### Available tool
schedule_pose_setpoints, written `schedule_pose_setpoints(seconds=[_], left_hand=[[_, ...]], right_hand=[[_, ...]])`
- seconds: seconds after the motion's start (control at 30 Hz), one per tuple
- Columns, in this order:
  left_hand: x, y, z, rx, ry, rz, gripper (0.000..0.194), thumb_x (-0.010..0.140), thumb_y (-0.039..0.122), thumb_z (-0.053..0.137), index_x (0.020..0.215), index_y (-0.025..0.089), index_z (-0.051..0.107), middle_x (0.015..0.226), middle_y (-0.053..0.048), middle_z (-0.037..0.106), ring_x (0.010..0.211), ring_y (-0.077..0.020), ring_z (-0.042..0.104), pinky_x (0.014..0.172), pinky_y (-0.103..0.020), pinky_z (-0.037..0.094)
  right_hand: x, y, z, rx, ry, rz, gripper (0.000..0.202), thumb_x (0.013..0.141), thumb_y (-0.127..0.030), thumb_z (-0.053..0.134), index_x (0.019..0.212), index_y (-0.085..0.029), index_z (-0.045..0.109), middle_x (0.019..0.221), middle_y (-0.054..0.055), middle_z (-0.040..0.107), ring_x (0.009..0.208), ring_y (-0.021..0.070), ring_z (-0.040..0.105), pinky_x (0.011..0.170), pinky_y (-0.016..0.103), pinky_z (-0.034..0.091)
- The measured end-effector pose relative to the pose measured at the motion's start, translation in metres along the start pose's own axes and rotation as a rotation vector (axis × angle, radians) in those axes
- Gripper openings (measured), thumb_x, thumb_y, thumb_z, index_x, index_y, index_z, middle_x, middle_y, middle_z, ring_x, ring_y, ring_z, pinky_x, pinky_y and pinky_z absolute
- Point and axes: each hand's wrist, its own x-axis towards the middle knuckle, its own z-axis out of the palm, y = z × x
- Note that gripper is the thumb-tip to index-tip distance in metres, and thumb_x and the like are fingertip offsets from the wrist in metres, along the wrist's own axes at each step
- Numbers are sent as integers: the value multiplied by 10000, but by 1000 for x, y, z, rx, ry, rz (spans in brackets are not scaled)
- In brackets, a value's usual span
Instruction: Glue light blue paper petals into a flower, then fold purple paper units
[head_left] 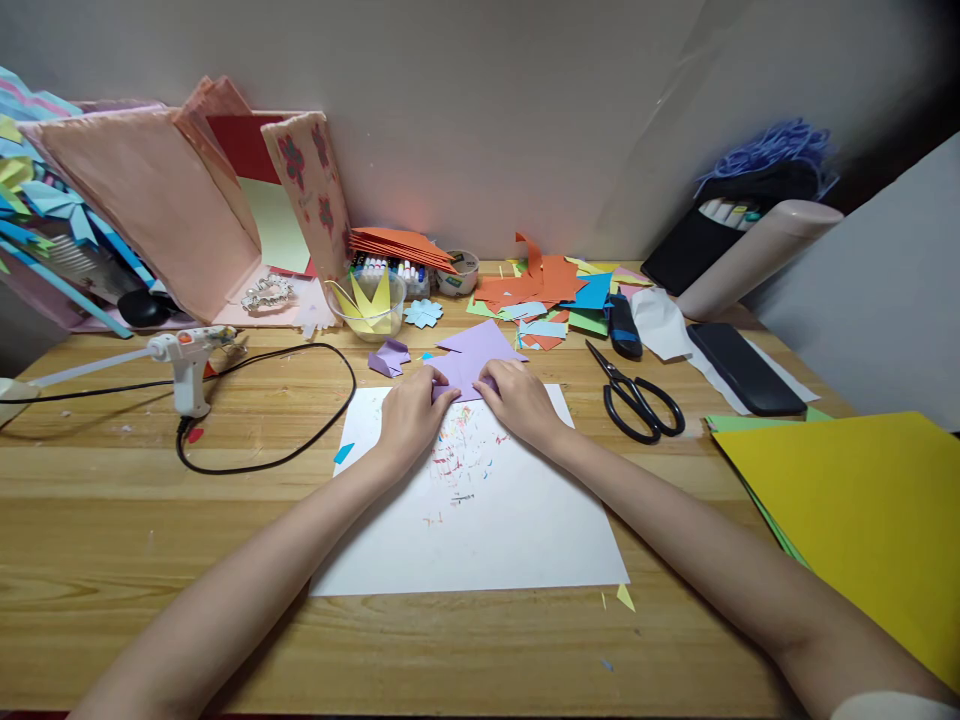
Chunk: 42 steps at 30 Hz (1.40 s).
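Note:
A piece of purple paper [480, 350] lies at the far end of a white sheet [525, 530] marked with coloured smears. My left hand [414, 412] is closed on the purple paper's near left edge, thumb pointing inward. On the near right edge, my right hand [519, 402] pinches the same paper with its fingers curled. The fingertips of both hands are partly hidden. Just left of the purple paper sits a small folded purple piece [388, 358], and a light blue paper flower [424, 313] is behind it.
Black-handled scissors [636, 395] lie right of the white sheet. A glue gun [187, 370] with a looping black cord stands at left. Paper scraps [540, 285] and a clear bowl [379, 322] are at the back. Yellow sheets [855, 500] and a black phone-like slab [744, 368] lie at right.

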Motion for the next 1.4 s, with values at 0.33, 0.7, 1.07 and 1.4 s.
schedule_pose_setpoints(seconds=[0.33, 0.7, 1.07, 1.4], left_hand=[[-1, 2, -2, -19, -5, -8, 153, 799, 358, 550, 849, 215, 525, 850, -25, 624, 790, -200, 566, 591, -277, 355], [-3, 1, 4, -128, 54, -10, 120, 809, 140, 470, 910, 199, 498, 935, -51, 564, 875, -196, 533, 694, -299, 399], [-4, 1, 8, 114, -29, 206, 276, 783, 20, 382, 922, 199, 538, 895, -69, 508, 849, -212, 464, 675, -313, 379], [-2, -3, 8, 102, -22, 229, 232, 776, 21, 376, 871, 172, 524, 917, -95, 505, 893, -237, 420, 740, -354, 377]], right_hand=[[-1, -1, 0, -46, 39, -18, 65, 834, -233, 538, 782, -195, 532, 793, 65, 620, 788, 239, 492, 657, 324, 355], [-2, 2, 5, -135, 49, -30, 40, 847, -222, 527, 820, -193, 529, 809, 74, 603, 813, 251, 466, 690, 340, 343], [-1, 2, 2, -129, 37, -73, 104, 871, -183, 454, 875, -179, 557, 855, 94, 582, 848, 252, 458, 738, 360, 374], [-5, 1, -6, 14, -128, -471, 264, 908, -154, 378, 1069, -191, 583, 1069, 81, 605, 939, 192, 530, 765, 319, 425]])
